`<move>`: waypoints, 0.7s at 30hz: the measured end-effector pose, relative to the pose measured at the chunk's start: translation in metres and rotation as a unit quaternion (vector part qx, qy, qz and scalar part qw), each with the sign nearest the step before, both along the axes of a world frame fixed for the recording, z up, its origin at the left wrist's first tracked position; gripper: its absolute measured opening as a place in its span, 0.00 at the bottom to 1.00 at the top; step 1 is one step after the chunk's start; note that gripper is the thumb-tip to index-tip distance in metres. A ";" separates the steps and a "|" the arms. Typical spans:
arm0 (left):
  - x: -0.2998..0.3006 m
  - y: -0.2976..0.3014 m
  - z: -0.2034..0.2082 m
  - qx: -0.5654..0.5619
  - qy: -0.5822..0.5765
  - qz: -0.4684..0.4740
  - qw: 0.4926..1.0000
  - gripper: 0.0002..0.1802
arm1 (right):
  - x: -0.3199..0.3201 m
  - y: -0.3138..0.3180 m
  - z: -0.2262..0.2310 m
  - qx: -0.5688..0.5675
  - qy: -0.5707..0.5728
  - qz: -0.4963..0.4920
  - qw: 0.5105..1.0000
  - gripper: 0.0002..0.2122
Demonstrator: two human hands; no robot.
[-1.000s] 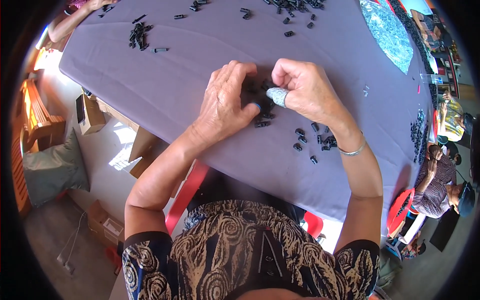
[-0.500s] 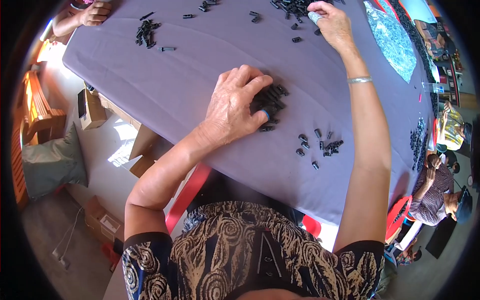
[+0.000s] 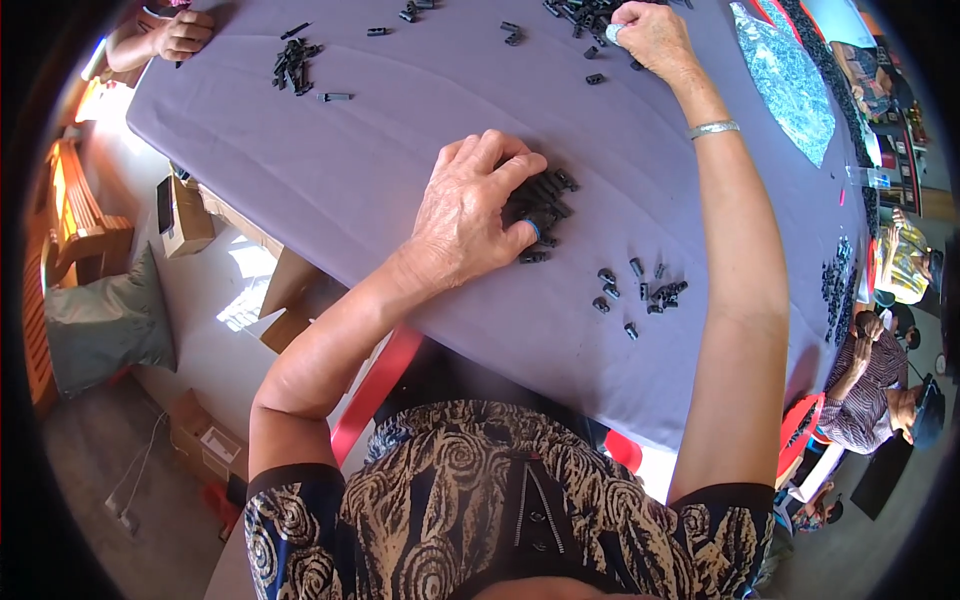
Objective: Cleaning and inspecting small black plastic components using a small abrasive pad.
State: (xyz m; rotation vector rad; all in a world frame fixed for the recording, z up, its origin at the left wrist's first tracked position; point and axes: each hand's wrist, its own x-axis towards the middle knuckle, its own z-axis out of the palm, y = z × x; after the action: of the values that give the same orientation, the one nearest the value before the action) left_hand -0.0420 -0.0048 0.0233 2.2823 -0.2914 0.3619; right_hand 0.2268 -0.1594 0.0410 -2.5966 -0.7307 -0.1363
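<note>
My left hand [image 3: 462, 212] lies curled over a pile of small black cylindrical plastic parts [image 3: 550, 195] at mid-table. Its fingers and thumb close round some of them, and a blue band shows at the thumb. Out at the far side, my right hand [image 3: 655, 40] has its fingers pinched together beside a larger heap of similar black parts [image 3: 580, 15]. Whitish wrapping covers one fingertip there. Whatever the pinch holds is hidden. A loose group of short black pieces [image 3: 644, 291] lies nearer me, between my forearms.
Grey-purple cloth covers the table [image 3: 330, 170]. Slim black parts [image 3: 290, 70] form a small pile at far left, near another person's hand [image 3: 183, 36]. A shiny bluish plastic bag [image 3: 788, 85] lies at far right. Cardboard boxes [image 3: 207, 436] stand on the floor to the left.
My right hand has shifted slightly left, and its fingers have drawn in more. The left hand keeps its place on the pile. The other person's hand has moved slightly.
</note>
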 end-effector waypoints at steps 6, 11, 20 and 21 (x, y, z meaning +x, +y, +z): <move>-0.001 0.001 0.001 0.003 -0.003 -0.001 1.000 0.28 | 0.011 -0.041 0.017 0.216 0.145 -0.052 0.964 0.03; 0.001 0.000 0.000 0.001 0.003 -0.003 1.000 0.27 | 0.026 -0.068 0.001 0.204 0.254 -0.069 0.943 0.04; 0.000 0.001 0.000 0.008 0.004 0.000 1.000 0.27 | 0.014 -0.062 -0.004 0.204 0.272 -0.119 0.933 0.02; 0.001 0.001 -0.001 0.008 -0.001 -0.002 1.000 0.27 | 0.011 -0.060 -0.004 0.248 0.277 -0.112 0.921 0.03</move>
State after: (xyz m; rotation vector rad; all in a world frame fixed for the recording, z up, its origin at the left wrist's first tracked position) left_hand -0.0412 -0.0042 0.0224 2.2976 -0.3008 0.3614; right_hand 0.2380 -0.2199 0.0374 -2.0618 -0.1583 0.3015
